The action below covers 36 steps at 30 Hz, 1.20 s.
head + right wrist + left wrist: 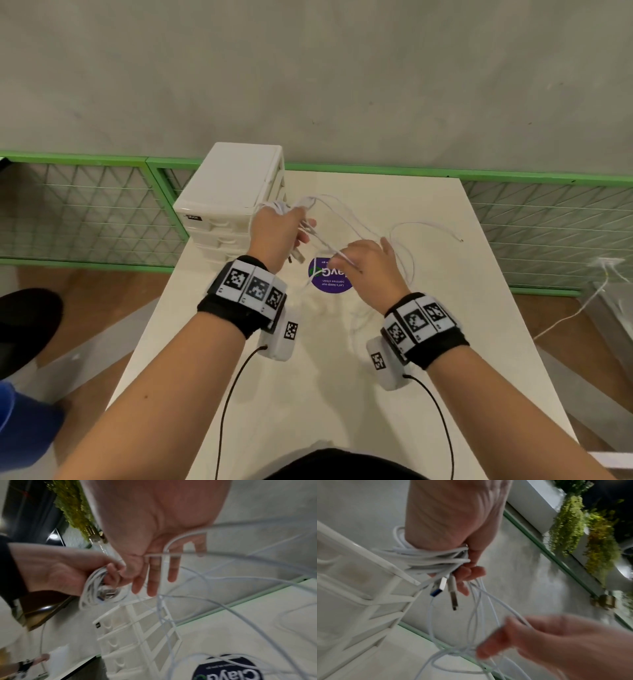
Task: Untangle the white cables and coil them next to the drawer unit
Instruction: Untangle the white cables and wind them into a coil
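Left hand (279,236) grips wound white cables (426,558) by drawer unit (233,192); right hand (370,263) pinches loose strand: feed slack slowly, keep loops even.

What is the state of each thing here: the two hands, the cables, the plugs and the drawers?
left hand: raised, grips a wound bundle of white cables
right hand: raised, pinches loose strands
cables: partly coiled in the left hand, the rest loose and looped over the table
plugs: two, hanging free below the left hand
drawer unit: upright on the table, drawers closed
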{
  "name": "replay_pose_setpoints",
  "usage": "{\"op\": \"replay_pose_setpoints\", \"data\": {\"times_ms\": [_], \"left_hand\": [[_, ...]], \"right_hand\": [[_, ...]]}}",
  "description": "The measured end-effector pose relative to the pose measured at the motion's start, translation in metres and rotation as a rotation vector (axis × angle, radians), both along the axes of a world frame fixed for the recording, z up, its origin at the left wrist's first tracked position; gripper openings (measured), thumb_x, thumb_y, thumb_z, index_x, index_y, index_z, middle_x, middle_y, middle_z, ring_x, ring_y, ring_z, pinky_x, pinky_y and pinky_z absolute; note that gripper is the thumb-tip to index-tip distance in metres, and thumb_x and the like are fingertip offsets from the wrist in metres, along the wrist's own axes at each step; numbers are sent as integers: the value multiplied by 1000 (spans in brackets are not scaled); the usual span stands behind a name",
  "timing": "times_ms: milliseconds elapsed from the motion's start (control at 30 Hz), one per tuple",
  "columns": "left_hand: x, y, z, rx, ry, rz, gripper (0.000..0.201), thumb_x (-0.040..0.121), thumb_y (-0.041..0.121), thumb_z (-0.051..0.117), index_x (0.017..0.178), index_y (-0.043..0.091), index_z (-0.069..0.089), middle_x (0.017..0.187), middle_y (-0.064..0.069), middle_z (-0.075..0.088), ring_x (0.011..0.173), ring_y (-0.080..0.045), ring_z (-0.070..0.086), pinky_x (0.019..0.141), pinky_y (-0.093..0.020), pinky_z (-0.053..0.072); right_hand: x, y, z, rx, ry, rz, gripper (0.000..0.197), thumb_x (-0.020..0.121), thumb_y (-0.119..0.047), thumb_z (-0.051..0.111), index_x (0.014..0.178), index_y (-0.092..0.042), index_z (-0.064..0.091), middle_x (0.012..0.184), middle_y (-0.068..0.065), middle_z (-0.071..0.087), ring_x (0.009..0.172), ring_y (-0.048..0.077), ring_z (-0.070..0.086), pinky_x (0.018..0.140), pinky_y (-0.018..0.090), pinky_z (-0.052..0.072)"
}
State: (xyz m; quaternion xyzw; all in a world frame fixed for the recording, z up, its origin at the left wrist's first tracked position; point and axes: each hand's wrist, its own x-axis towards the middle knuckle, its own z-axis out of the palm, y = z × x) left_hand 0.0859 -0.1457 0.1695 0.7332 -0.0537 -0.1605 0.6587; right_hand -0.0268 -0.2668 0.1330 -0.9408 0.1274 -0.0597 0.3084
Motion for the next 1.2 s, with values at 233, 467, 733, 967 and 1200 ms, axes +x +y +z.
{"op": "replay_pose_setpoints", "data": {"times_ms": [233,467,733,967,1200], "left_hand": [[23,25,5,-275,167,146,22,99,11,44,87,-3,57,55,2,68,35,-4,46,36,-15,31],[26,25,0,-308,195,194,23,98,11,47,78,5,54,50,3,64,43,-7,60,44,-17,45],[-6,0,-4,-350,214,88,17,98,3,43,82,2,50,50,-3,66,47,-11,66,49,-19,53],[-20,-3,-2,-338,186,1,18,98,5,45,82,4,53,56,-3,68,53,-12,68,52,-20,53],[1,23,2,-503,162,212,20,99,5,44,82,3,54,78,-12,68,57,-11,69,57,-19,55]], "right_hand": [[-32,-56,-25,558,-383,-415,32,97,-14,43,78,-20,68,98,1,68,94,3,57,86,19,36],[-56,-107,-68,498,-58,-818,36,98,-26,39,75,-15,64,83,7,64,91,32,58,79,34,39],[-22,-49,-39,36,-416,-326,27,87,-10,55,111,-12,66,119,12,57,114,28,49,100,34,36],[5,-16,-19,-35,-230,-90,21,91,-25,57,104,-17,71,96,2,71,93,21,61,81,29,41],[-34,-83,-62,327,-101,-599,26,91,-32,57,92,-12,73,63,-4,62,68,21,59,69,27,43]]}}
